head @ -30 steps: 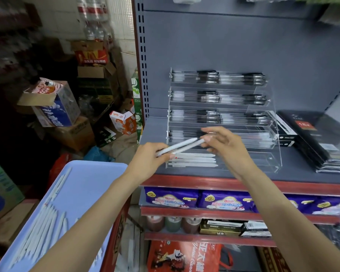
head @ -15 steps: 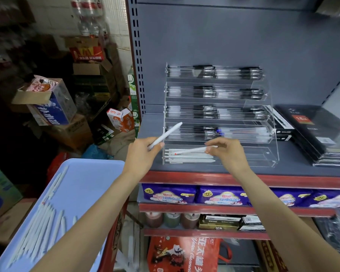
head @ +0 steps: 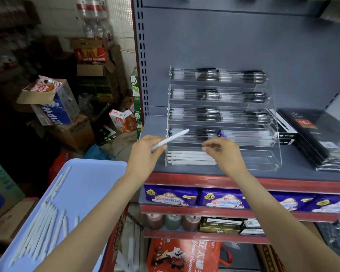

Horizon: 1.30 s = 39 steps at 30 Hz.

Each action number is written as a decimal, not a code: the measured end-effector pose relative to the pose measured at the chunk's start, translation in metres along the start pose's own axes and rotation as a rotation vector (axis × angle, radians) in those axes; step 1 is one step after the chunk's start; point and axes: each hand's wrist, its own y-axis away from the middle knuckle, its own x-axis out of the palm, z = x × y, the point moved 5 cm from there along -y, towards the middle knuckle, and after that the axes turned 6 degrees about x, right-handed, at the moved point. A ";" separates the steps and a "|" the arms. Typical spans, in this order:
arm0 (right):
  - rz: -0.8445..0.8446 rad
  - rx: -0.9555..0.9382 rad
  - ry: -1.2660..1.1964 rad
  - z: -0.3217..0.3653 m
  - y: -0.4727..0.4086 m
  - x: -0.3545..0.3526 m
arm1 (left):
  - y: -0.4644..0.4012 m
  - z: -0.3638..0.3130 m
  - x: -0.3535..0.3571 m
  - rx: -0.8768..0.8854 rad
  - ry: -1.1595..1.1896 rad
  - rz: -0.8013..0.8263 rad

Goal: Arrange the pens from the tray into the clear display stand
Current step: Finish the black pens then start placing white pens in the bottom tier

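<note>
The left hand [head: 144,154] held one white pen [head: 170,139] in a closed grip, pinched near its lower end. The pen's long axis ran on a slant, its lower end by the fingers and its tapered end pointing up and to the right, across the front of the clear display stand [head: 271,146].

The right hand [head: 227,154] hovered just over the stand's lowest tier with its fingers curled and nothing in them (the fingertips looked slightly parted, though motion blur softened them). Beneath it, a small row of white pens [head: 190,160] lay in that bottom tier at its left end, their long axes running left to right, parallel to the shelf's front edge. The four tiers above held dark-capped pens [head: 208,95], also lying left to right.

The stand sat on the grey shelf [head: 204,170], close to its front edge and toward the left end. Stacked black packs [head: 318,138] rested near the shelf's right end, beside the stand.

At lower left, a pale blue tray [head: 90,183] carried more loose white pens [head: 41,228] along its left edge, lying lengthwise with the tray.
</note>
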 end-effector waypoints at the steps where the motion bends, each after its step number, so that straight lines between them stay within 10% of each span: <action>1: 0.011 0.009 -0.134 0.006 0.003 -0.003 | -0.001 -0.002 0.000 0.035 -0.030 0.013; 10: 0.096 0.011 -0.633 0.023 0.014 -0.017 | -0.005 -0.021 0.010 0.086 -0.046 0.095; 26: 0.036 0.056 0.022 -0.018 0.006 -0.005 | 0.000 0.013 0.018 -0.229 0.153 0.118; 39: 0.024 0.000 0.025 0.022 0.019 0.013 | 0.017 0.012 0.002 -0.192 0.172 0.030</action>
